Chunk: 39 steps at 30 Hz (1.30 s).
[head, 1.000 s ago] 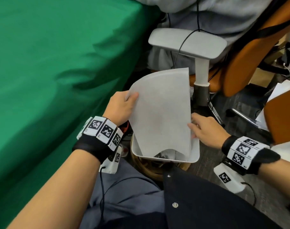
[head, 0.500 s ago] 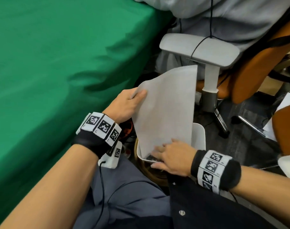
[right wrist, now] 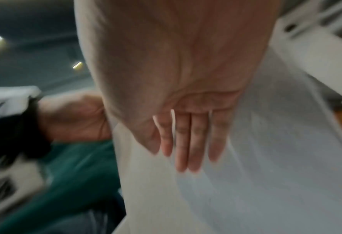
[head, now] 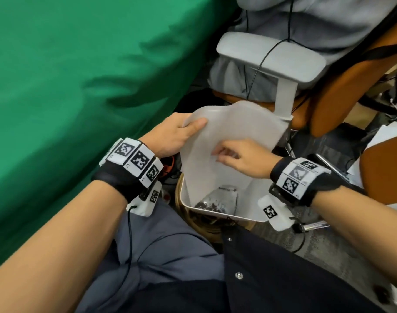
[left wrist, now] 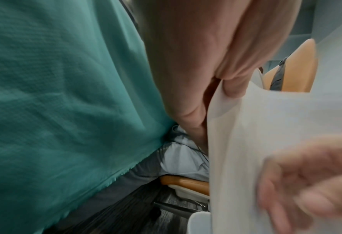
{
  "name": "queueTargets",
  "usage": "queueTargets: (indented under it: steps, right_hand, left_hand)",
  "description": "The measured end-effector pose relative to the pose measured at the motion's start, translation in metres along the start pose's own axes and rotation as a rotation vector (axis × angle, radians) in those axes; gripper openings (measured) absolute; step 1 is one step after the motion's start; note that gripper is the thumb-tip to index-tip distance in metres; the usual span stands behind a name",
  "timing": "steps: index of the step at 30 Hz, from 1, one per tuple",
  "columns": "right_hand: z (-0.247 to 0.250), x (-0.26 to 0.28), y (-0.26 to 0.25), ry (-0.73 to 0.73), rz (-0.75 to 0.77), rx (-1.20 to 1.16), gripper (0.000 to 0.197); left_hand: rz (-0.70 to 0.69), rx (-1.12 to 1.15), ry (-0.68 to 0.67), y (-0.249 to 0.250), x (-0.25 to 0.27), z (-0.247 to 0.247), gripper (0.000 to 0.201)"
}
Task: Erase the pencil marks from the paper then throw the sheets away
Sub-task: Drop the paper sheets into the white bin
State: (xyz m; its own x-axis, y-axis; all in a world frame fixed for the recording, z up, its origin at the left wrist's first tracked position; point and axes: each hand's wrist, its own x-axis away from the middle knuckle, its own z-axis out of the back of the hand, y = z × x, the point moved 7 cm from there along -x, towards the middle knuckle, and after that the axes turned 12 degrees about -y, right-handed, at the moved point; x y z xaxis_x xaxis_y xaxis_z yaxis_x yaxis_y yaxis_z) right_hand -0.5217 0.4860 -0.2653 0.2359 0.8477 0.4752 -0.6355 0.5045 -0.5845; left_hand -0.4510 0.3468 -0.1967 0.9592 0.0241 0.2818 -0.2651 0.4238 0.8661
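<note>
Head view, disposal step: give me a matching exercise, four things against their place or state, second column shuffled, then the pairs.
Column one:
1. paper
2. bin
3. left hand
4. right hand

Column two:
A. pinches the paper's upper left edge
B. bent, lower end inside the bin
C. fingers straight against the paper's face
D. white, on the floor beside the green cloth

Pairs: 1-B, 2-D, 3-A, 4-C

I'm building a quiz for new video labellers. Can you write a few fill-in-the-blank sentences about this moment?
1. The left hand pinches the ____ edge of the paper sheet.
2. The sheet's lower end sits inside the white ____.
3. The right hand lies on the sheet with its fingers ____.

Missing words: upper; bin; straight
</note>
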Motion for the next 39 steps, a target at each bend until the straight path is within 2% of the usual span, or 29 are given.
queueTargets:
  steps: [1, 3, 4, 5, 6, 8, 10, 11, 12, 14, 16, 17, 18, 20, 22, 23, 25, 26, 27, 29, 31, 33, 34, 35, 36, 37, 39]
  right_hand:
    - [-0.007, -0.004, 0.008, -0.090, -0.076, -0.061, 0.031]
    - [-0.037, 0.000, 0.034, -0.297, -0.411, -0.041, 0.045]
    - [-0.041, 0.004, 0.040, -0.321, -0.509, 0.003, 0.048]
    - [-0.035, 0.008, 0.034, -0.288, -0.523, 0.027, 0.047]
    - [-0.026, 0.012, 0.027, -0.198, -0.527, -0.097, 0.044]
    - [-0.008, 0.019, 0.014, 0.050, -0.471, -0.627, 0.043]
    - [0.002, 0.023, 0.002, 0.374, -0.400, -1.128, 0.052]
    - [-0.001, 0.022, -0.014, 0.493, -0.384, -1.236, 0.059]
    - [-0.008, 0.019, -0.028, 0.541, -0.366, -1.271, 0.071]
    - [-0.042, -0.009, -0.050, 0.458, -0.347, -1.232, 0.086]
    - [-0.089, -0.030, -0.056, 0.252, -0.403, -1.230, 0.081]
    - [-0.102, -0.031, -0.051, 0.210, -0.455, -1.228, 0.086]
    - [-0.104, -0.027, -0.044, 0.214, -0.489, -1.212, 0.087]
    - [-0.090, -0.020, -0.021, 0.439, -0.510, -1.193, 0.075]
    - [-0.078, -0.021, -0.029, 0.440, -0.407, -1.251, 0.070]
    - [-0.084, -0.027, -0.039, 0.334, -0.369, -1.208, 0.068]
    - [-0.107, -0.033, -0.051, 0.013, -0.365, -1.012, 0.055]
    - [-0.114, -0.029, -0.048, -0.086, -0.403, -0.916, 0.052]
    - [-0.112, -0.025, -0.038, -0.102, -0.470, -0.835, 0.050]
    - [-0.094, -0.023, -0.027, 0.051, -0.499, -0.863, 0.049]
    - [-0.088, -0.033, -0.038, 0.138, -0.378, -0.969, 0.049]
    - [-0.121, -0.050, -0.043, -0.073, -0.375, -1.109, 0.041]
    - [-0.137, -0.052, -0.043, -0.169, -0.424, -1.150, 0.037]
    - [-0.144, -0.046, -0.036, -0.197, -0.514, -1.200, 0.037]
    - [-0.135, -0.041, -0.026, -0.118, -0.553, -1.156, 0.037]
    - [-0.117, -0.036, -0.015, 0.050, -0.555, -1.123, 0.037]
    - [-0.085, -0.030, -0.014, 0.287, -0.433, -1.166, 0.027]
  left_hand:
    - [0.002, 0.006, 0.010, 0.002, 0.000, 0.001, 0.032]
    - [-0.004, 0.002, 0.054, 0.006, 0.002, 0.006, 0.034]
    - [0.003, -0.005, 0.081, 0.006, 0.003, 0.009, 0.034]
    - [0.024, -0.014, 0.116, 0.005, 0.005, 0.013, 0.034]
    - [0.050, -0.013, 0.151, 0.001, 0.008, 0.017, 0.034]
    - [0.085, 0.024, 0.193, -0.006, 0.013, 0.020, 0.035]
    - [0.091, 0.045, 0.209, -0.005, 0.015, 0.017, 0.036]
    - [0.085, 0.039, 0.210, -0.003, 0.016, 0.014, 0.036]
    - [0.077, 0.038, 0.201, -0.001, 0.015, 0.009, 0.035]
    - [0.046, 0.039, 0.164, 0.005, 0.014, 0.002, 0.032]
    - [0.032, 0.026, 0.152, 0.009, 0.017, 0.001, 0.029]
    - [0.030, -0.002, 0.160, 0.010, 0.021, 0.005, 0.028]
    - [0.031, -0.044, 0.176, 0.010, 0.024, 0.009, 0.027]
    - [0.050, -0.111, 0.210, 0.004, 0.029, 0.019, 0.031]
    - [0.061, -0.035, 0.205, 0.000, 0.031, 0.019, 0.032]
    - [0.050, 0.004, 0.203, 0.000, 0.031, 0.018, 0.030]
    - [0.035, -0.031, 0.235, 0.006, 0.034, 0.025, 0.030]
    - [0.044, -0.065, 0.259, 0.008, 0.036, 0.030, 0.030]
    - [0.063, -0.091, 0.290, 0.007, 0.038, 0.037, 0.035]
    - [0.097, -0.124, 0.320, 0.004, 0.042, 0.048, 0.044]
    - [0.087, -0.105, 0.306, 0.007, 0.044, 0.051, 0.046]
    - [0.069, -0.100, 0.285, 0.013, 0.045, 0.052, 0.048]
    - [0.070, -0.125, 0.283, 0.016, 0.046, 0.053, 0.048]
    - [0.076, -0.167, 0.286, 0.017, 0.046, 0.056, 0.049]
    - [0.089, -0.207, 0.293, 0.017, 0.048, 0.060, 0.050]
    - [0.106, -0.230, 0.305, 0.015, 0.049, 0.064, 0.053]
    - [0.116, -0.198, 0.304, 0.012, 0.051, 0.065, 0.057]
